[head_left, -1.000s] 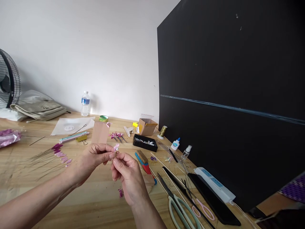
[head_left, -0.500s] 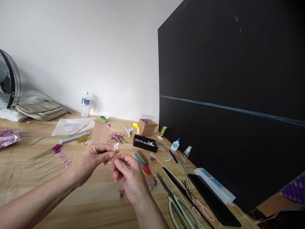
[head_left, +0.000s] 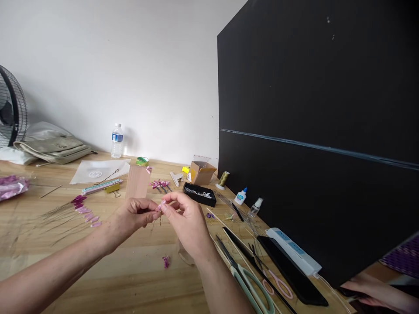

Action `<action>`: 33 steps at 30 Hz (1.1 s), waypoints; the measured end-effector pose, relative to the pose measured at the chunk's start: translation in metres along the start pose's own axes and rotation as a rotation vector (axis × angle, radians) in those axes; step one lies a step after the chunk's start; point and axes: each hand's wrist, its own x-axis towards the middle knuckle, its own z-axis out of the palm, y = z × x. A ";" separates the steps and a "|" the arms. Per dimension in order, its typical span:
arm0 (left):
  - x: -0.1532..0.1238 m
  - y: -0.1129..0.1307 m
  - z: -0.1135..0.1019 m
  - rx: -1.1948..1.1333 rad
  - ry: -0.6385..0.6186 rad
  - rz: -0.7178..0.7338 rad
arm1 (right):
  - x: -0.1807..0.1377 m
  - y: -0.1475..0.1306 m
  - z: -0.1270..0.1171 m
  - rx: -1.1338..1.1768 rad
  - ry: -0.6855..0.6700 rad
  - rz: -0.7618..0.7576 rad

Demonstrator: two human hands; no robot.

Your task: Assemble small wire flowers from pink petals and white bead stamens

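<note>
Above the middle of the wooden table, my left hand (head_left: 139, 212) is closed in a pinch on a small pale pink artificial flower (head_left: 161, 206). My right hand (head_left: 186, 220) has its thumb and index finger pressed on the petals of that same flower. A thin wire stem hangs below the fingertips. Part of the bloom is hidden by my fingers. Behind my hands a pink striped card (head_left: 137, 182) stands out, with purple-pink flowers on dark stems (head_left: 160, 185) beside it. A row of wired petals (head_left: 85, 210) fans out left of my left hand.
Green-handled scissors (head_left: 242, 279), pink-handled scissors (head_left: 278, 283) and a power strip (head_left: 294, 250) lie at right. Behind are a black tray (head_left: 199, 195), glue bottle (head_left: 241, 196), thread spool (head_left: 223, 179) and water bottle (head_left: 117, 141). Another person's hand (head_left: 369, 292) shows at lower right.
My right hand has moved up from the wire stem to the flower's petals. Its arm now covers the brush. Another person's hand has come into view at the lower right.
</note>
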 end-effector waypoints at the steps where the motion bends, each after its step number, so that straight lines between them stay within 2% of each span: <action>1: 0.000 0.000 0.000 0.010 -0.004 0.005 | 0.001 0.001 0.000 0.014 -0.023 0.009; 13: 0.003 -0.011 -0.002 -0.028 -0.019 0.005 | 0.004 0.010 -0.002 0.102 -0.127 0.034; 18: 0.003 -0.012 -0.001 -0.047 -0.004 0.006 | 0.004 0.011 -0.004 0.006 -0.144 -0.030; 27: 0.002 -0.007 0.000 -0.017 0.006 -0.013 | 0.004 0.013 -0.005 -0.005 -0.107 -0.003; 33: 0.004 -0.008 0.001 0.016 0.018 -0.032 | 0.008 0.004 -0.010 -0.144 -0.201 -0.081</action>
